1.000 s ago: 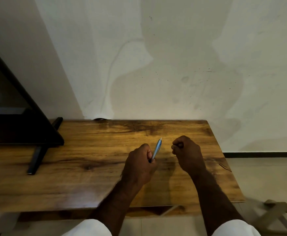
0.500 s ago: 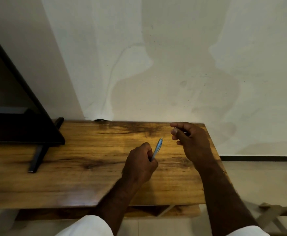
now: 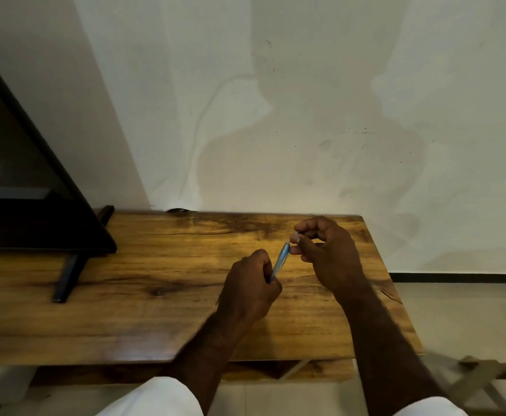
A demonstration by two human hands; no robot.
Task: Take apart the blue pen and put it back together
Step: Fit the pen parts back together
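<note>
Pen (image 3: 279,263) (slim, light-blue barrel), L hand (image 3: 250,283) grip curled round it; R hand (image 3: 327,253) pinches thin piece (image 3: 295,234).

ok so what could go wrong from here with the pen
The small part pinched by the right hand is thin; if it slips it could drop and roll off the table, whose right edge is close. The left hand grips the blue pen only by its lower end, so a skewed push at the top could tilt it or jam the part.
</note>
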